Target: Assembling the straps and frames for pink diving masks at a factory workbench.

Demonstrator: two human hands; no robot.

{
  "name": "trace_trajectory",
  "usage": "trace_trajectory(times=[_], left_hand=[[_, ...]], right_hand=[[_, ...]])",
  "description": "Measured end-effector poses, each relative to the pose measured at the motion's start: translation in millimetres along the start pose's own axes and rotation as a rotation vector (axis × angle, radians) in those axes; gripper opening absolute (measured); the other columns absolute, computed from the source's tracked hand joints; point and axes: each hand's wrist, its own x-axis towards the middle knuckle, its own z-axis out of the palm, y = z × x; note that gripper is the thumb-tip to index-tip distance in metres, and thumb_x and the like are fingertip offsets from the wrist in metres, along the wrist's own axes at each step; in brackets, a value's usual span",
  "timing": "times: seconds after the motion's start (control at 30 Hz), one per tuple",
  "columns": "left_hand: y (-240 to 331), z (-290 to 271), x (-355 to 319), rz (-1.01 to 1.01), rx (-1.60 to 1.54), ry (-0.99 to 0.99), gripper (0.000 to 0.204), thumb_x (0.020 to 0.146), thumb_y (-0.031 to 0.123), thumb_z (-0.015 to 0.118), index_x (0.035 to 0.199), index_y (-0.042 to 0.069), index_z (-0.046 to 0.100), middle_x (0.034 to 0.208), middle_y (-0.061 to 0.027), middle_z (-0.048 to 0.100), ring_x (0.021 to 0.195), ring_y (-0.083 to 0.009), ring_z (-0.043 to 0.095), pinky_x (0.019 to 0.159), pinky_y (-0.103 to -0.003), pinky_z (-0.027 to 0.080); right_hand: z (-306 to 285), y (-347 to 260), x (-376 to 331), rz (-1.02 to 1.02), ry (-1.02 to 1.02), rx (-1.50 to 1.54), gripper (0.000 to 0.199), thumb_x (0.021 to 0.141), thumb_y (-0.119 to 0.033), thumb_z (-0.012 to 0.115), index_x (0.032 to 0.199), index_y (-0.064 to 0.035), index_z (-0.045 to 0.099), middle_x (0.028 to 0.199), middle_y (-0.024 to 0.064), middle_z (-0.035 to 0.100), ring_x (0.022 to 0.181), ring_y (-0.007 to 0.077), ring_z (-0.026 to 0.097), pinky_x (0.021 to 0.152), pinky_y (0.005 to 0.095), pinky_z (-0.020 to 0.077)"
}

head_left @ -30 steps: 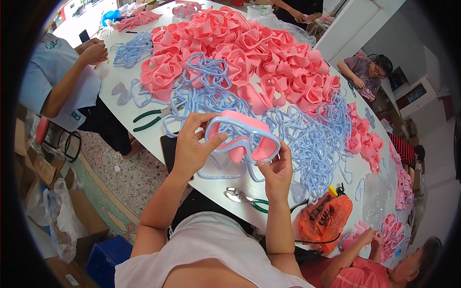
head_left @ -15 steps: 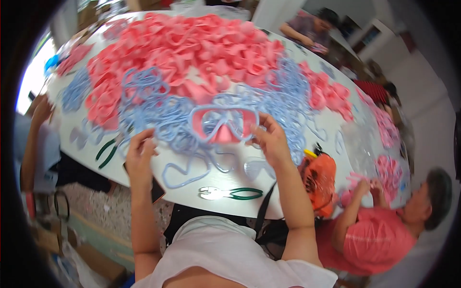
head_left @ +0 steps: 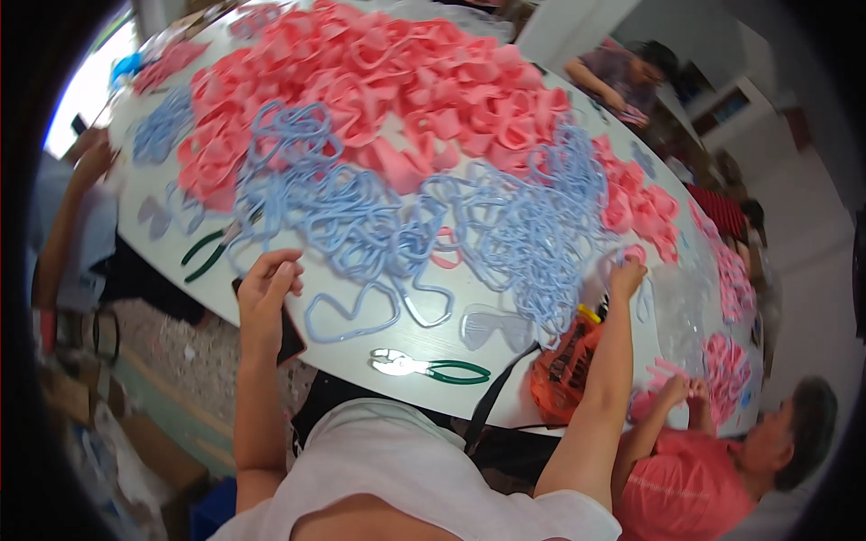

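Note:
My right hand (head_left: 629, 276) is reached out to the right side of the table, closed on a diving mask (head_left: 634, 253). The mask's pink skirt and a bit of pale frame show beside the fingers, the rest being hidden or too small to make out. Loosely curled over the near left of the table, my left hand (head_left: 269, 281) has nothing visible between its fingers. Close to it, pale blue cord-like strips (head_left: 352, 311) lie in loops. Green-handled pliers (head_left: 431, 368) rest at the near edge, below a transparent mask lens (head_left: 496, 330).
A big heap of pink mask skirts (head_left: 361, 72) covers the far side, with tangled blue strips (head_left: 541, 225) before it. More pliers (head_left: 206, 254) lie left. An orange bag (head_left: 559, 374) stands beside my right forearm. Co-workers sit left, far right and near right (head_left: 686, 478).
My right hand has carried the mask from the middle of the table out to the right. My left hand stays nearly in place, its fingers a little more curled.

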Motion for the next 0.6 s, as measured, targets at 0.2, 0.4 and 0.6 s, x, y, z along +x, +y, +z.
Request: trace_trajectory(times=[0.2,0.4,0.6], left_hand=[[0,-2,-6,-0.034,0.019,0.011,0.024,0.097,0.015,0.054,0.112,-0.003,0.060,0.090,-0.0027,0.059,0.074,-0.0062,0.052,0.069,-0.019,0.042],[3,5,-16,-0.042,0.043,-0.010,0.023,0.096,0.013,0.054,0.111,-0.003,0.061,0.089,-0.0036,0.059,0.077,-0.0086,0.052,0.072,-0.022,0.043],[-2,0,-18,-0.044,0.024,-0.043,0.024,0.096,0.014,0.054,0.110,-0.003,0.061,0.089,-0.0041,0.059,0.077,-0.0085,0.052,0.073,-0.022,0.043]], right_hand=[[-22,-139,-66,-0.742,-0.097,0.391,0.037,0.078,0.000,0.064,0.114,-0.0049,0.057,0.115,0.0185,0.054,0.101,0.0352,0.057,0.089,0.0411,0.0465],[-53,-272,-216,-1.193,-0.522,0.747,0.023,0.080,-0.021,0.071,0.091,-0.0011,0.066,0.090,0.0129,0.062,0.087,0.0307,0.058,0.078,0.0402,0.0471],[-38,-302,-264,-1.051,-0.410,0.458,0.027,0.080,-0.027,0.070,0.083,-0.0014,0.065,0.079,0.0124,0.058,0.079,0.0313,0.057,0.068,0.0428,0.0468]])
